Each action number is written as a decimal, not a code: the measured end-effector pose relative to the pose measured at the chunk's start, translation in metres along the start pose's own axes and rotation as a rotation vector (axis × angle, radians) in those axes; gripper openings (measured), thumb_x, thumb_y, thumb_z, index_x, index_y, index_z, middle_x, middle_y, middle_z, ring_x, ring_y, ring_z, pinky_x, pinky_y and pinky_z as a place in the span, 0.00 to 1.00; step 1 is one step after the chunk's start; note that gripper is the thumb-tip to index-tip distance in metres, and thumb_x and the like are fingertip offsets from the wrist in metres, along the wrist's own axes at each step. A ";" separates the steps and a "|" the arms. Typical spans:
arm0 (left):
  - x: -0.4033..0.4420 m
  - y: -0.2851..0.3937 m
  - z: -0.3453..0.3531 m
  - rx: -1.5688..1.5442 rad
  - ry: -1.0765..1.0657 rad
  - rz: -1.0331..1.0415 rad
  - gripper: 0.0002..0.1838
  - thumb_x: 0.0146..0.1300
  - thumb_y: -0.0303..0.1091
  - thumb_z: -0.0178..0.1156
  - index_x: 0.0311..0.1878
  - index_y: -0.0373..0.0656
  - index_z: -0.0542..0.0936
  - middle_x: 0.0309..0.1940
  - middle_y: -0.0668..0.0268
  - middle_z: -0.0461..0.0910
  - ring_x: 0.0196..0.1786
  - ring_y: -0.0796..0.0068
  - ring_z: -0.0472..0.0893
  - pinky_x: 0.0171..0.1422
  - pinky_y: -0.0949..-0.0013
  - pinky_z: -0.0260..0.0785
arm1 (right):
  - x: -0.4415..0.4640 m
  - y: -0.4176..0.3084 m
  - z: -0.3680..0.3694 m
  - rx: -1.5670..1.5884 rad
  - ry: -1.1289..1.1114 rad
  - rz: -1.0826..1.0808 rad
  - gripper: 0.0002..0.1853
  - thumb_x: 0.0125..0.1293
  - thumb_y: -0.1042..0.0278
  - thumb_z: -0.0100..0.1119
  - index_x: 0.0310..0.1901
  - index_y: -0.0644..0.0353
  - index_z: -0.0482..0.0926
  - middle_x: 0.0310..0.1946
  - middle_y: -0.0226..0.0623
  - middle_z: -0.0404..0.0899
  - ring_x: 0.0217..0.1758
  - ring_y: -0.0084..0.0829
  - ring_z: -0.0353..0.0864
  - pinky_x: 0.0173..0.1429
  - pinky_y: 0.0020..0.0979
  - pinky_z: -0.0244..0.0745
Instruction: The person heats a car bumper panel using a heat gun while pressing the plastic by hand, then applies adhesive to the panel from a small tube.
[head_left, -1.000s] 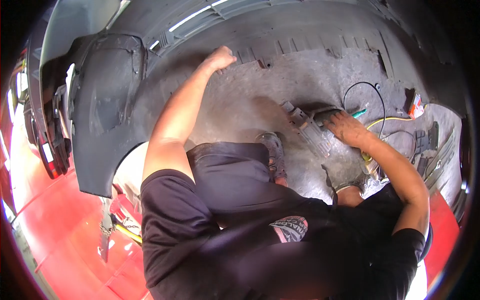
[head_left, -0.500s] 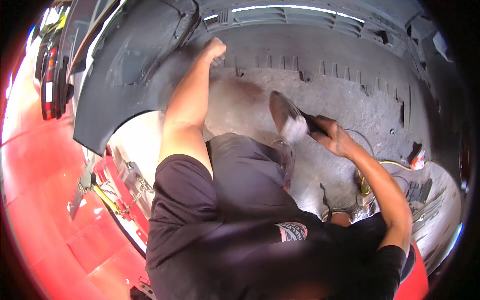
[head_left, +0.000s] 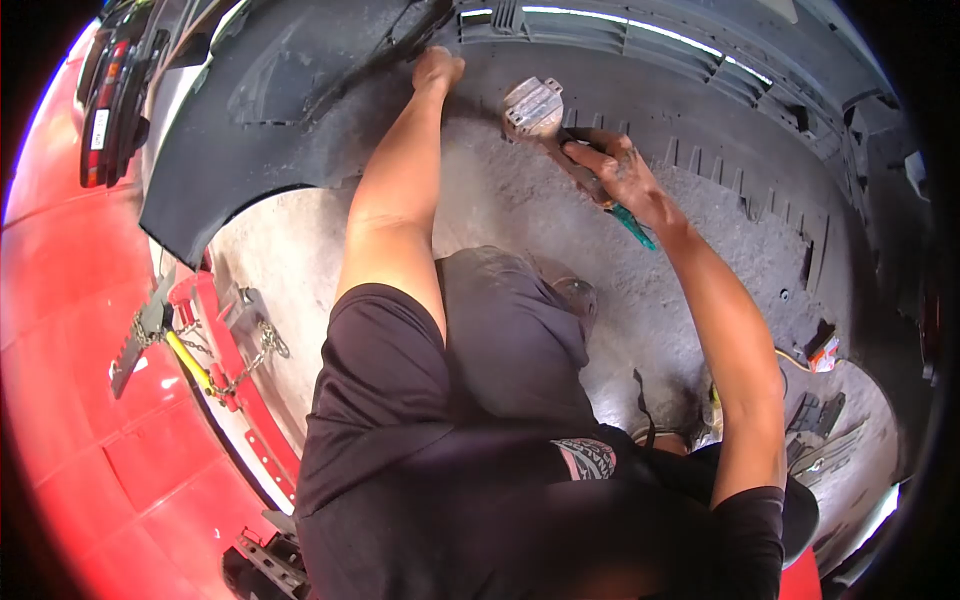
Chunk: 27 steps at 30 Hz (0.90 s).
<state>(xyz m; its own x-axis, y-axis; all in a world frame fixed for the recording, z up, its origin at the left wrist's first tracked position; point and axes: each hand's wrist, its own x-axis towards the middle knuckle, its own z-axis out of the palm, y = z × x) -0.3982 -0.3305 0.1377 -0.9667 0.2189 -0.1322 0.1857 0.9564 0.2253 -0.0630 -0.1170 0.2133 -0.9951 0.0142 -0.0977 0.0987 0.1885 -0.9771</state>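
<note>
My right hand [head_left: 625, 175] is closed around the handle of a hand tool with a blocky grey metal head [head_left: 535, 108]; its exact kind is unclear. A green end [head_left: 634, 228] sticks out below the hand. The tool is raised, its head near the lower edge of a dark grey bumper cover [head_left: 690, 95]. My left hand [head_left: 438, 68] is far forward, fingers curled into a fist where the bumper cover meets a dark fender panel [head_left: 270, 110]. Whatever those fingers hold, if anything, is hidden.
A red frame [head_left: 265, 450] with chains [head_left: 270, 345] and a yellow-handled piece [head_left: 190, 362] lies on the left, over red flooring. Behind stands a tail lamp [head_left: 105, 115]. Several loose dark parts [head_left: 815, 415] and a small orange-and-white packet [head_left: 825, 355] lie to the right.
My right hand has moved forward and left with the tool, whose metal head now points away from me. My left hand remains a fist near the panel edge.
</note>
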 end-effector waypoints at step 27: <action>0.000 0.002 -0.001 -0.073 -0.119 -0.065 0.23 0.60 0.35 0.56 0.57 0.37 0.82 0.62 0.43 0.77 0.67 0.50 0.77 0.72 0.55 0.69 | 0.021 -0.011 0.019 0.075 -0.006 0.033 0.28 0.67 0.49 0.58 0.55 0.68 0.83 0.25 0.45 0.82 0.21 0.30 0.78 0.26 0.34 0.71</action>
<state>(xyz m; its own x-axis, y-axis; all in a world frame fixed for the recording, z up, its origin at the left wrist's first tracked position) -0.3984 -0.3289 0.1386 -0.9479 0.1822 -0.2611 0.1058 0.9537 0.2815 -0.0849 -0.1378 0.2186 -0.9913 0.0134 -0.1306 0.1313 0.1141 -0.9848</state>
